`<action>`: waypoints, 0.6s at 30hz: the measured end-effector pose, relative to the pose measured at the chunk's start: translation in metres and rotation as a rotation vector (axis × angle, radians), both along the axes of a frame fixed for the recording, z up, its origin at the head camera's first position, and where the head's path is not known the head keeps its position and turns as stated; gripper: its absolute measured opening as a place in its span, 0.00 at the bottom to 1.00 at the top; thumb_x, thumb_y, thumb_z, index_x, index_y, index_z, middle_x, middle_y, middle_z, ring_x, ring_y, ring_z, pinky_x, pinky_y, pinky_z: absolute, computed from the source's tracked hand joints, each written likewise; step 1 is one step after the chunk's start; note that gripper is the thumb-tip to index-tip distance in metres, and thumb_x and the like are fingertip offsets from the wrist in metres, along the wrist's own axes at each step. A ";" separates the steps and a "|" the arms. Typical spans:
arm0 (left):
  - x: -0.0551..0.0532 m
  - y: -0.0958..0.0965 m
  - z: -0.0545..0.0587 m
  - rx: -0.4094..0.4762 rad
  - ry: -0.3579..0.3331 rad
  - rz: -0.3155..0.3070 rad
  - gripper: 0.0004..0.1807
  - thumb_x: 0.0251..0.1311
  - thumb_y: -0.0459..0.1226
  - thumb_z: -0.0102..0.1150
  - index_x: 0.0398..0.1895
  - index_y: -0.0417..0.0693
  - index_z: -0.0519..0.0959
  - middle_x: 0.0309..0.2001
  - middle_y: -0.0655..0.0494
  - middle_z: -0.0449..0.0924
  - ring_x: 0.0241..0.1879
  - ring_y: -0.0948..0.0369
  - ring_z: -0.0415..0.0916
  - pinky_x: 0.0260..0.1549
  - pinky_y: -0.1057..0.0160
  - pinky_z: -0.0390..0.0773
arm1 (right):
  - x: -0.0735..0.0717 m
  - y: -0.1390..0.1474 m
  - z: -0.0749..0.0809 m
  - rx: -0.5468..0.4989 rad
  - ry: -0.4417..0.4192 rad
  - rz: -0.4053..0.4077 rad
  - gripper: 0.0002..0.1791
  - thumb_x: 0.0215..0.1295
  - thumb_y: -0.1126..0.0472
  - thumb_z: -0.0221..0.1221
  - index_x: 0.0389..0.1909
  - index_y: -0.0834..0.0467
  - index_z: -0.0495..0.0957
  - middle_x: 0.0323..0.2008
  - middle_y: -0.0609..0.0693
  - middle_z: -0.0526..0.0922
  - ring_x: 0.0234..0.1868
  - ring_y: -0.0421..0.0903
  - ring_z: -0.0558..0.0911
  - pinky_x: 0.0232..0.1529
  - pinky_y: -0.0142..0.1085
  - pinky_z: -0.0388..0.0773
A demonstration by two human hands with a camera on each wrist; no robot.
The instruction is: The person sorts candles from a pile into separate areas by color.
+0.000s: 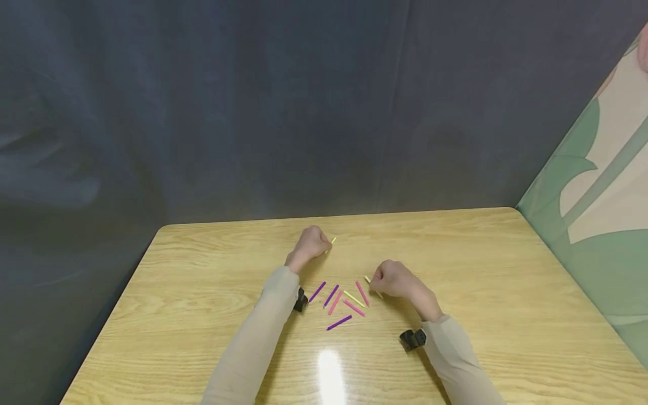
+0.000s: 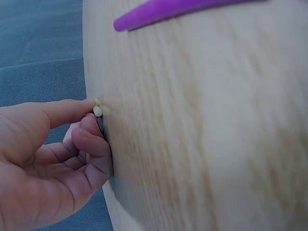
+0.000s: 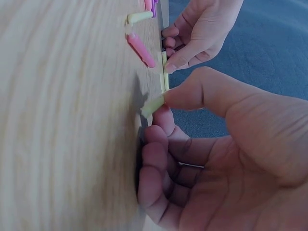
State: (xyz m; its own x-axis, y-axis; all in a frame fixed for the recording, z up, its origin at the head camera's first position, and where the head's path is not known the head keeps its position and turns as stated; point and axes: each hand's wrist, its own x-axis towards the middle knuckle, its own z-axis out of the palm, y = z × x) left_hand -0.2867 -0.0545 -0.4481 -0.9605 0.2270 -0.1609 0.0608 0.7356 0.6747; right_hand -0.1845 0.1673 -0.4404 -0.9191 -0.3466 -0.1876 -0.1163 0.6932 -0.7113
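Note:
Toward the far edge of the table, my left hand [image 1: 310, 244] pinches a slim yellow stick [image 1: 333, 240] between thumb and fingertips. In the left wrist view only the pale rounded end of that stick [image 2: 97, 111] shows, close to the wood. Nearer and to the right, my right hand [image 1: 397, 278] pinches a second yellow stick [image 1: 368, 279]; its free end [image 3: 153, 106] sticks out past the thumb in the right wrist view. Between the hands lies a loose group: a yellow stick [image 1: 354, 299], pink sticks [image 1: 354, 308] and purple sticks [image 1: 331, 296].
The sticks lie on a light wooden table [image 1: 202, 292]. A dark curtain [image 1: 283, 112] hangs behind its far edge, and a leaf-patterned cloth [image 1: 597, 197] covers the right side. Black wrist cameras [image 1: 412, 340] sit at both cuffs.

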 end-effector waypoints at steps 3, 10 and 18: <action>0.000 0.000 0.002 0.001 -0.002 -0.007 0.25 0.57 0.30 0.59 0.03 0.50 0.64 0.06 0.61 0.59 0.08 0.66 0.53 0.11 0.69 0.55 | 0.000 0.000 0.001 0.005 0.001 -0.005 0.20 0.52 0.68 0.59 0.08 0.52 0.64 0.08 0.40 0.60 0.13 0.36 0.58 0.16 0.28 0.54; 0.000 -0.001 0.004 0.047 -0.027 -0.038 0.27 0.59 0.31 0.58 0.04 0.50 0.62 0.06 0.61 0.58 0.08 0.66 0.51 0.11 0.69 0.56 | 0.001 -0.001 0.003 0.018 0.007 -0.010 0.19 0.53 0.67 0.60 0.09 0.53 0.65 0.09 0.41 0.63 0.13 0.36 0.60 0.17 0.28 0.56; 0.003 0.000 0.005 0.064 -0.058 -0.055 0.28 0.62 0.32 0.58 0.04 0.50 0.62 0.06 0.61 0.58 0.07 0.66 0.51 0.13 0.68 0.60 | 0.002 -0.003 0.003 0.059 -0.003 -0.029 0.17 0.55 0.66 0.60 0.11 0.55 0.68 0.10 0.42 0.65 0.14 0.37 0.62 0.18 0.29 0.59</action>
